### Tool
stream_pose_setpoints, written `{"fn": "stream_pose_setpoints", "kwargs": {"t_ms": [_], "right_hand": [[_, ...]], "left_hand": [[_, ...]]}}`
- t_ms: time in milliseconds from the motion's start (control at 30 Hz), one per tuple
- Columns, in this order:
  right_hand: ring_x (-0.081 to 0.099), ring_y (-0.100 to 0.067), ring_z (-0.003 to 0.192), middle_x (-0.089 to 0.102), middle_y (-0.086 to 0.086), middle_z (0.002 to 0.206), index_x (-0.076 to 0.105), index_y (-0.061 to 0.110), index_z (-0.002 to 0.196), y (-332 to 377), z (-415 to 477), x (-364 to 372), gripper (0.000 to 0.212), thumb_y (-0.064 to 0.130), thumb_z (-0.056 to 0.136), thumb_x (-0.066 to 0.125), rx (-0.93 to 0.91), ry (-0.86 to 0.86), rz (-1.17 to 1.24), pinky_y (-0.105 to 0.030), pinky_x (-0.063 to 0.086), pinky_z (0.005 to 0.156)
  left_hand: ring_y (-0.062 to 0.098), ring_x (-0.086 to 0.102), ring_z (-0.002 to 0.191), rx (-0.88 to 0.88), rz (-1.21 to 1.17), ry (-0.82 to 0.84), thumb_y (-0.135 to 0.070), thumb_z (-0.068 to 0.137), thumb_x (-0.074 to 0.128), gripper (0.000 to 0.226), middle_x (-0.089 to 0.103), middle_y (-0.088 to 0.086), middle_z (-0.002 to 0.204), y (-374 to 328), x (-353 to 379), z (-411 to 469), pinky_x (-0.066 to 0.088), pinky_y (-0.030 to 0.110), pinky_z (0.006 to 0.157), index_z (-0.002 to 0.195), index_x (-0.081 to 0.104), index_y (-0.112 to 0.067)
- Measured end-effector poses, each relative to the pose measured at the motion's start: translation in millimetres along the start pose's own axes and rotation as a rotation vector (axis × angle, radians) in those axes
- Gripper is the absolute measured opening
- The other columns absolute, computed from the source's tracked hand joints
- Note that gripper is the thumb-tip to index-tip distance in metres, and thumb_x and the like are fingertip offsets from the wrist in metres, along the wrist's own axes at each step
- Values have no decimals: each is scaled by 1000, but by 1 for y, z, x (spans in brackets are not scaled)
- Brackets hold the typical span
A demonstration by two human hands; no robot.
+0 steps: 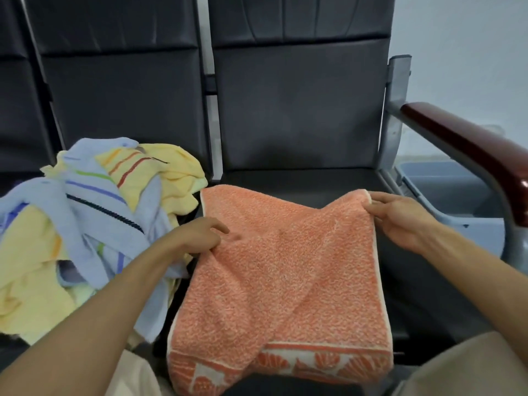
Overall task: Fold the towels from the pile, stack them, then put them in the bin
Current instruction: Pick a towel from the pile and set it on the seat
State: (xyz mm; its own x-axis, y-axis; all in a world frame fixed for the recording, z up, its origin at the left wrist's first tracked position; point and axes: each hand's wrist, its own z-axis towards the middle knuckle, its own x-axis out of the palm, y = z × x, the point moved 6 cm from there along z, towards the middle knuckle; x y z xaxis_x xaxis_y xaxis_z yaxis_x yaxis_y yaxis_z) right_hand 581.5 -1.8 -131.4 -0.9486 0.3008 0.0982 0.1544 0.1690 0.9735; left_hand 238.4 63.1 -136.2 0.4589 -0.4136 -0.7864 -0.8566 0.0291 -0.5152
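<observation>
While the orange towel [285, 267] lies rumpled on the seat [300, 175], front edge draped off it, the right hand [400, 221] pinches its far right corner and the left hand [197, 235] grips a bunch of its left edge, fingers curled. My call: pull both sides taut to flatten the diagonal crease, then fold edge to edge. Pile [85, 218] sits left of the seat, bin [445, 190] right of it.

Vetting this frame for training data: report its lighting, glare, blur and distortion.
Head view: the light is soft and even, with no hard shadows on the towel; a small glare spot sits on the armrest near the right edge; the left hand has slightly smeared fingertips, while the right hand looks sharper; the seat backs lean and bow toward the left edge, which is wide-angle distortion.
</observation>
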Motion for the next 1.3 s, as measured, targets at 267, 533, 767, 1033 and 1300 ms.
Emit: {"fn": "stream_pose_setpoints", "kwargs": {"t_ms": [267, 533, 767, 1033, 1300], "right_hand": [[55, -17, 72, 58, -7, 83, 61, 10, 90, -10, 4, 9, 28, 21, 105, 40, -44, -144, -302, -32, 48, 65], [61, -25, 89, 65, -12, 95, 64, 9, 87, -13, 9, 11, 32, 23, 104, 40, -76, -257, -71, -43, 52, 88], [59, -19, 94, 59, -7, 113, 54, 23, 116, -8, -2, -2, 18, 18, 99, 50, -170, -426, -169, -40, 52, 88], [61, -11, 91, 67, -1, 104, 70, 16, 102, 47, -31, 22, 13, 16, 91, 64, -263, -304, -213, -27, 49, 77], [60, -16, 108, 65, 0, 117, 66, 19, 118, 147, -68, 48, 46, 7, 75, 76, -522, -271, -566, -31, 48, 93]], "left_hand": [[10, 59, 83, 58, -164, -63, -37, 87, 68, 28, 69, -3, 95, 15, -16, -5, 44, 20, 70, 89, 75, -10], [13, 57, 78, -92, -446, -51, -48, 97, 48, 34, 61, -3, 89, 13, -14, -12, 40, 22, 57, 107, 60, -18], [16, 64, 62, -110, -1126, -9, 0, 94, 55, 31, 67, 12, 89, 7, -1, -16, 54, 27, 54, 119, 64, -15], [19, 59, 74, -83, -1165, -213, 4, 90, 58, 30, 66, 12, 94, -2, -44, -31, 52, 30, 60, 117, 67, -7], [22, 59, 111, 256, -211, -641, -6, 87, 63, 31, 66, 5, 120, -64, -169, -96, 48, 35, 96, 118, 68, -11]]}}
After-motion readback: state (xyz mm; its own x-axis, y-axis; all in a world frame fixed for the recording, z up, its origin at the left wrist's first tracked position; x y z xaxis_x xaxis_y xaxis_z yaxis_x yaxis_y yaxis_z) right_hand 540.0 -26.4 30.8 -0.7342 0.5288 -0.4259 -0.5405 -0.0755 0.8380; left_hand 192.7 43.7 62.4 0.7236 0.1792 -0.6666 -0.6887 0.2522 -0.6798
